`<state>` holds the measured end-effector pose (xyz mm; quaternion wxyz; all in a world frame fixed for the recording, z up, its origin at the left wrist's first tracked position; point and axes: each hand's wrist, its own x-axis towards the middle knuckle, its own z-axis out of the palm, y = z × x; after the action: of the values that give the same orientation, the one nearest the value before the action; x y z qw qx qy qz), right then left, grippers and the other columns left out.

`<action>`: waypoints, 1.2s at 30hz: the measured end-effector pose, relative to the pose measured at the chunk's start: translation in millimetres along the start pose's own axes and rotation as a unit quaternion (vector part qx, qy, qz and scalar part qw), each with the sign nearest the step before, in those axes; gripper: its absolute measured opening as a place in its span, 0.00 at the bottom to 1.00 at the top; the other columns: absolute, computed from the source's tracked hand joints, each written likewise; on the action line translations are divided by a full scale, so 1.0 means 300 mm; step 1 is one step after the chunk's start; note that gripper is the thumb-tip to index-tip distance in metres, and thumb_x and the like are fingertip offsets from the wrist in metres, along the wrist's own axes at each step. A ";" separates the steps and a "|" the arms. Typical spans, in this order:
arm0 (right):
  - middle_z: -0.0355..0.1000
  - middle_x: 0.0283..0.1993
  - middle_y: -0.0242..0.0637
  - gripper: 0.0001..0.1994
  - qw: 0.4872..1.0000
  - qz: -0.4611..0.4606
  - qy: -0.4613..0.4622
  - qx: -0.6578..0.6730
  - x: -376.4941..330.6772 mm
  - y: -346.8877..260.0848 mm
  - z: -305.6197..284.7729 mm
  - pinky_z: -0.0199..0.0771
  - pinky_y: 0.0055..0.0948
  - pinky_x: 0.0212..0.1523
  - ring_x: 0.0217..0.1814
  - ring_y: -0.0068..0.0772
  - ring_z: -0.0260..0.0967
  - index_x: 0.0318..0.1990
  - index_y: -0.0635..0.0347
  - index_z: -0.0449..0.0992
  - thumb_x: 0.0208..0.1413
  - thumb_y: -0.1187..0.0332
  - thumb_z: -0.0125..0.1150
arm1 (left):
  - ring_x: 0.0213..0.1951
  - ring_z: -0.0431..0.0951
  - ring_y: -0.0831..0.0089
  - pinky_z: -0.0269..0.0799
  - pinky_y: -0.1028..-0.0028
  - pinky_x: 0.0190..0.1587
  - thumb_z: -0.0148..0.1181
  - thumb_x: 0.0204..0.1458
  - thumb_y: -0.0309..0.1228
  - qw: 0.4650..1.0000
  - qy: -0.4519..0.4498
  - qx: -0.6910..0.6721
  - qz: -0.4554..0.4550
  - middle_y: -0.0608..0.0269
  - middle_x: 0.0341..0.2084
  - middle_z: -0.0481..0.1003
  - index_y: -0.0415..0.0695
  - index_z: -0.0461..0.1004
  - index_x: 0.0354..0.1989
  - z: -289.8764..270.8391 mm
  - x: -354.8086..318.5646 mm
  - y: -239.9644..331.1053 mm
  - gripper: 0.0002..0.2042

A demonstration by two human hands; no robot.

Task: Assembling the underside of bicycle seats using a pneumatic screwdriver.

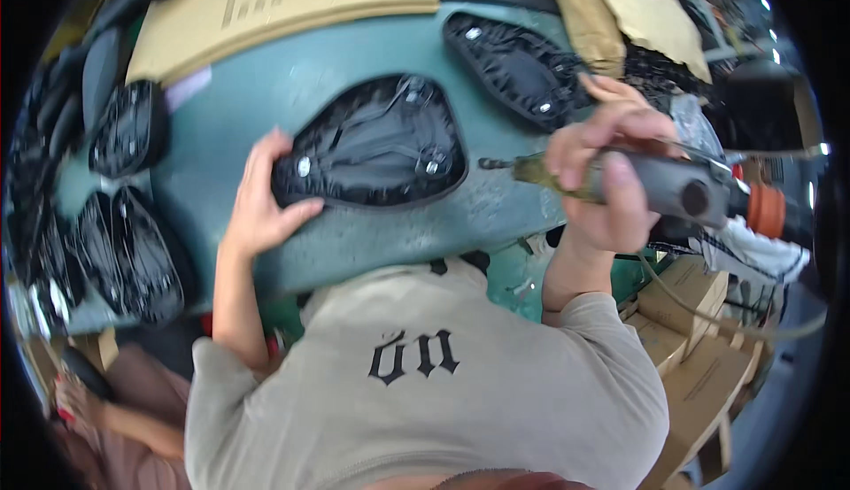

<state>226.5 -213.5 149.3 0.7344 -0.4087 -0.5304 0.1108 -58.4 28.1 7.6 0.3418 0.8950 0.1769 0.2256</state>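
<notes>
On the green table lies a black teardrop-shaped seat [381,140], underside up, showing its ribbed hollow, stapled-looking edge and small metal fittings. My left hand [262,198] grips its narrow left end, fingers on the far edge and thumb on the near edge. To the right, my right hand [611,162] is wrapped round a grey power screwdriver [664,187] with a greenish nose and an orange ring. Its bit [496,163] points left toward the seat's wide end, apart from it. A second similar seat [518,69] lies farther back, beyond my right hand.
More black seats [133,255] stand at the table's left end, with another seat [127,131] behind them. A flat cardboard sheet [292,7] covers the far edge. Cardboard boxes [695,339] and a hanging cable [708,317] are at right. Another person's hand [84,401] shows at lower left.
</notes>
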 end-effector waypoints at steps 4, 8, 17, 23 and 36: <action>0.69 0.44 0.52 0.20 0.999 0.027 0.008 0.033 -0.026 0.037 0.048 0.75 0.39 0.27 0.22 0.31 0.68 0.58 0.63 0.67 0.57 0.73 0.51 | 0.69 0.64 0.46 0.59 0.54 0.71 0.75 0.42 0.38 0.991 0.053 0.091 0.081 0.44 0.65 0.67 0.40 0.66 0.64 0.078 0.161 0.134 0.39; 0.69 0.42 0.48 0.17 0.996 0.062 0.002 0.071 -0.031 0.080 0.124 0.77 0.39 0.30 0.26 0.31 0.69 0.53 0.60 0.65 0.59 0.74 0.63 | 0.62 0.72 0.50 0.68 0.57 0.65 0.74 0.43 0.33 0.993 0.073 0.045 0.081 0.50 0.61 0.72 0.41 0.71 0.58 0.216 0.238 0.129 0.31; 0.68 0.41 0.46 0.15 0.988 0.138 -0.059 0.018 -0.102 0.173 0.187 0.73 0.39 0.31 0.26 0.34 0.69 0.51 0.58 0.65 0.60 0.73 0.63 | 0.51 0.79 0.53 0.78 0.62 0.52 0.71 0.44 0.30 0.994 0.083 0.039 0.061 0.55 0.52 0.77 0.41 0.75 0.46 0.266 0.243 0.102 0.20; 0.72 0.31 0.40 0.11 0.985 0.141 -0.092 0.048 -0.087 0.184 0.190 0.78 0.40 0.35 0.30 0.36 0.74 0.40 0.59 0.68 0.56 0.84 0.62 | 0.50 0.80 0.49 0.79 0.60 0.51 0.69 0.43 0.25 0.995 0.082 0.002 0.057 0.51 0.52 0.76 0.42 0.74 0.47 0.241 0.243 0.107 0.19; 0.66 0.46 0.48 0.22 0.991 0.016 -0.065 0.115 0.047 0.047 0.099 0.73 0.35 0.27 0.25 0.30 0.69 0.61 0.62 0.63 0.60 0.69 0.55 | 0.57 0.76 0.54 0.76 0.61 0.56 0.59 0.38 0.14 0.990 -0.032 0.054 0.123 0.58 0.52 0.78 0.42 0.77 0.43 0.049 0.193 0.022 0.20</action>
<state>210.3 -181.7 151.8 0.7387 -0.3219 -0.5543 0.2087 -1.3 43.0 18.8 0.2682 0.9338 0.0661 0.2275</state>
